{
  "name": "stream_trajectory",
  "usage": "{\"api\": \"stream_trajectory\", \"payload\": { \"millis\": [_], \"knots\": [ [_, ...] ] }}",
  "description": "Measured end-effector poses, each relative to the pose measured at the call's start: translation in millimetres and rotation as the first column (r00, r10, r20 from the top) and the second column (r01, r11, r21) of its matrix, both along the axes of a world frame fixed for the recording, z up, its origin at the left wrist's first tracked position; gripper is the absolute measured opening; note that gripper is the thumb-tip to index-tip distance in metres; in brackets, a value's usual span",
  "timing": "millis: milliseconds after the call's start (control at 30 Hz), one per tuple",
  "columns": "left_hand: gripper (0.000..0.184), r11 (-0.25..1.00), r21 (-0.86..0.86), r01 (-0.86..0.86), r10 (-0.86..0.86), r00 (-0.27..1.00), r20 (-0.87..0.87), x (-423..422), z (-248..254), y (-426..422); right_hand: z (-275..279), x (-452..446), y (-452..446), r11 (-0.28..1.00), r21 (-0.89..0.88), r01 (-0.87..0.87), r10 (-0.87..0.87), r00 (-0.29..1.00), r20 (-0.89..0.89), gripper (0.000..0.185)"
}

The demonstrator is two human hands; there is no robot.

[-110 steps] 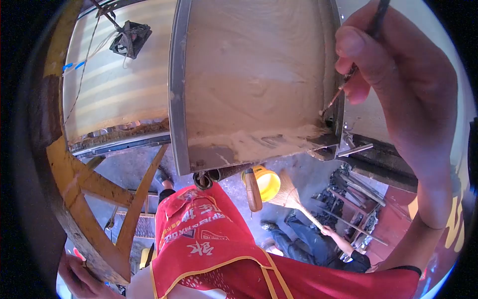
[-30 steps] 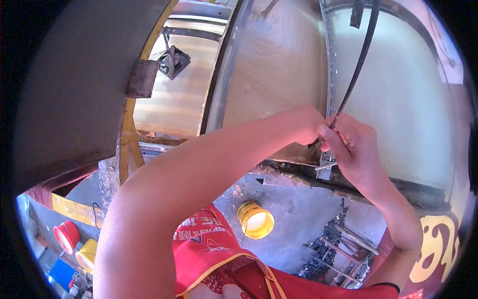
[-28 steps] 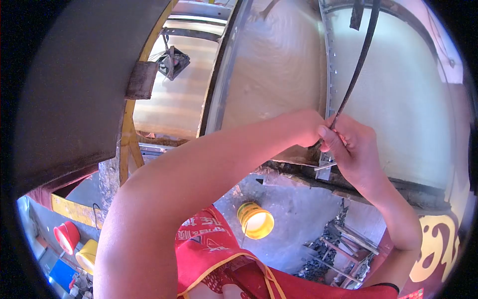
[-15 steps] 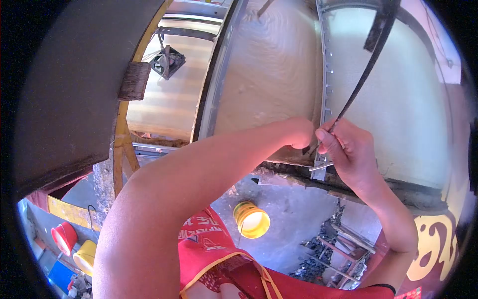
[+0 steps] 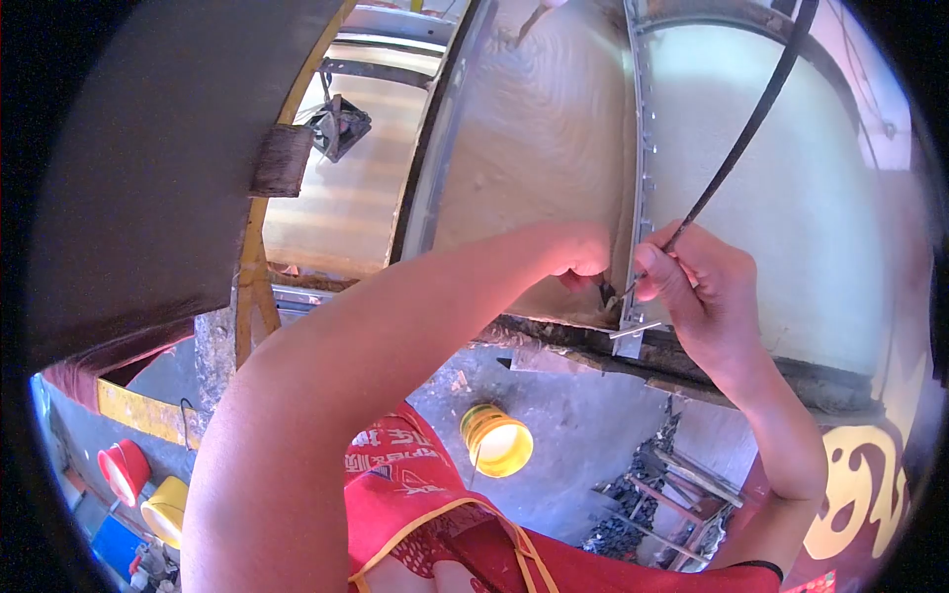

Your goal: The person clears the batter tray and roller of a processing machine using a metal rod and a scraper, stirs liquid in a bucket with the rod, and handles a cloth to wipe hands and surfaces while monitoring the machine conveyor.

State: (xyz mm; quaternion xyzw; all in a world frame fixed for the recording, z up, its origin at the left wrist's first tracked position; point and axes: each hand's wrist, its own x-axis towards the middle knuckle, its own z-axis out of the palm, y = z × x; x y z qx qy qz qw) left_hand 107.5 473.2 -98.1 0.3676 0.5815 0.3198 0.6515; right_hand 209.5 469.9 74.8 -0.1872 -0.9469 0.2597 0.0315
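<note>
A thin dark rod [image 5: 733,158], pinched between the thumb and fingers of a worker's right hand [image 5: 710,296], slants across the near right corner of a tan, wet-looking bed [image 5: 534,183]. Its long axis runs diagonally from the upper right down to the lower left, the lower end pointing into that corner. The left hand [image 5: 581,249] reaches across, fingers curled beside a small dark piece [image 5: 606,294]; whether they grip it cannot be told. Just below lies a short metal bar [image 5: 636,330], touching the studded metal strip [image 5: 643,119] along the bed's right edge.

Faint ripples curve over the bed's surface toward its far end. On its right spreads a smooth pale panel [image 5: 761,188]; on its left, a striped pale panel [image 5: 336,212] with a dark square device [image 5: 339,128] above it. Beneath the worker's red apron [image 5: 415,479] and the arms, a yellow bucket [image 5: 497,441] stands on the bluish-grey floor [image 5: 554,415], near a metal frame [image 5: 682,494] amid dark debris. A red bucket [image 5: 124,472] and a second yellow bucket [image 5: 168,510] sit at far left, while yellow lettering [image 5: 840,514] marks a dark red surface at right.
</note>
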Motion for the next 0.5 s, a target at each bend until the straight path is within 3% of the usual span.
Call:
{"api": "stream_trajectory", "payload": {
  "millis": [200, 300, 367, 500],
  "knots": [
    [0.019, 0.997, 0.079, 0.001, 0.003, 0.999, -0.048, -26, 14, -14, 10, -9, -7, 1.0, -0.025, 0.011, -0.012, 0.999, -0.043, 0.018],
    [0.017, 0.994, 0.11, 0.018, -0.005, 0.992, -0.123, -37, 18, -18, 16, -13, -11, 1.0, -0.027, 0.01, -0.012, 0.999, -0.053, 0.019],
    [0.015, 0.986, 0.144, 0.09, -0.049, 0.963, -0.263, -42, 25, -22, 18, -15, -12, 0.997, 0.054, -0.056, 0.061, 0.994, -0.091, 0.021],
    [0.016, 0.975, 0.167, 0.147, -0.083, 0.937, -0.338, -52, 42, -38, 32, -19, -23, 0.996, 0.054, -0.069, 0.075, 0.989, -0.128, 0.019]
  ]
}}
